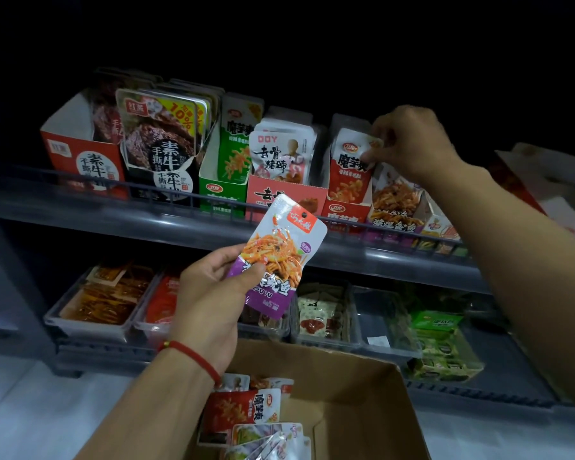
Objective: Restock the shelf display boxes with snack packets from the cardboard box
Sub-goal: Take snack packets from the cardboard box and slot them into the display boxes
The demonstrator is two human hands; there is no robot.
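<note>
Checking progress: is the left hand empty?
No: the left hand grips a purple-and-white snack packet by its lower edge, held up in front of the shelf above the cardboard box.

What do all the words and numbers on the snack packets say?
"10%": top of the dark packet on the upper shelf.
"素牛": same dark packet, in its black circle.
"DOY" and "去骨猪蹄": white packet.
"魔芋爽": green packet, and the red packet that the right hand pinches.
"OU YU": purple packet gripped by the left hand; its other characters are partly covered.
Lower-shelf labels: too blurred.
</note>
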